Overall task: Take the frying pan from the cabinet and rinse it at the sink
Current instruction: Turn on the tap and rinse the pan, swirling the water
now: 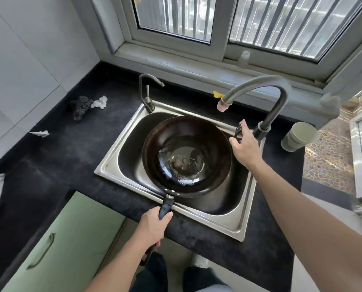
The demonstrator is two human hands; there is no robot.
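The dark round frying pan (186, 157) lies tilted in the steel sink (228, 220), with a little water pooled in its bottom. My left hand (153, 223) grips the pan's black handle at the sink's front edge. My right hand (246, 145) reaches to the base of the tall curved faucet (281, 102) and holds its lever (238, 131), fingers curled round it. The spout ends above the pan's far rim; no water stream shows.
A smaller faucet (147, 98) stands at the sink's back left. A dark scrubber (80, 107) and crumpled tissues (100, 102) lie on the black countertop (60, 157). A pale cup (299, 137) stands right of the faucet. Green cabinet door (70, 239) below.
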